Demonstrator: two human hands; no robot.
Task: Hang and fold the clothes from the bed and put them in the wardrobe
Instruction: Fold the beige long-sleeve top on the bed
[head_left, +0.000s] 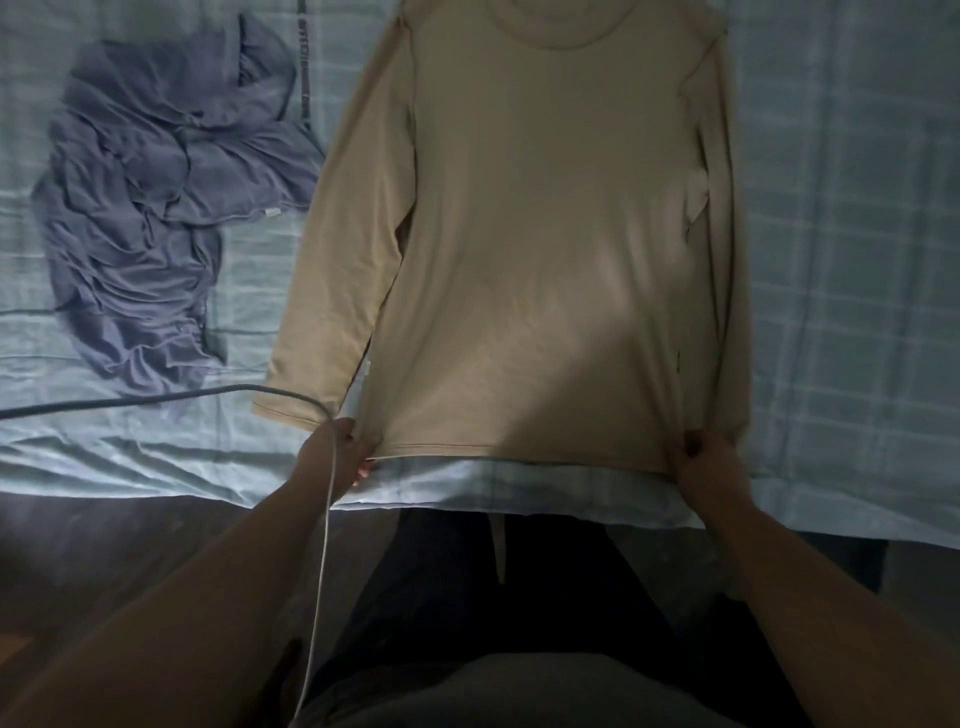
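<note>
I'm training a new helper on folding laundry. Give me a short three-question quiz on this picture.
1. True or false: the beige shirt lies crumpled in a heap.
2. Where do the left hand and right hand grip the shirt? A collar, B hem corners, C cuffs.
3. Fill in: the crumpled garment beside it is ____ in colour.
Key: 1 false, it lies flat; 2 B; 3 blue.

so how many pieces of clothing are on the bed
2: a beige top spread flat in the middle, and a crumpled blue garment left of it; that heap may hide more.
</note>
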